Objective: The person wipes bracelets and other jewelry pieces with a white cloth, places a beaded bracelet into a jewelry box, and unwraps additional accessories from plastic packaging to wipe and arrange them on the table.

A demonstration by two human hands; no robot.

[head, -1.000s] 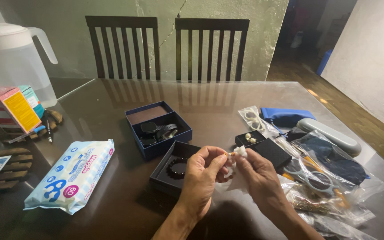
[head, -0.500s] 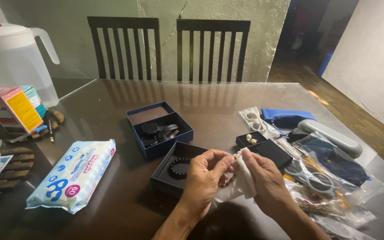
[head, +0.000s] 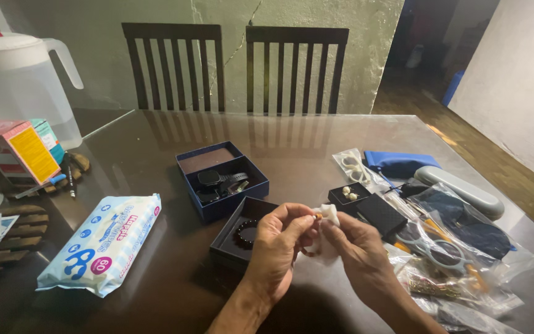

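I have both hands raised over the near middle of the surface (head: 156, 142): my left hand (head: 281, 245) pinches a small bead piece (head: 317, 216) steady, so my right hand (head: 355, 247), grip clenched on a white wipe (head: 329, 214), can rub it. The piece is mostly hidden by fingertips.

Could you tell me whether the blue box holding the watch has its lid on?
No, the blue box lies open, with the watch showing inside it.
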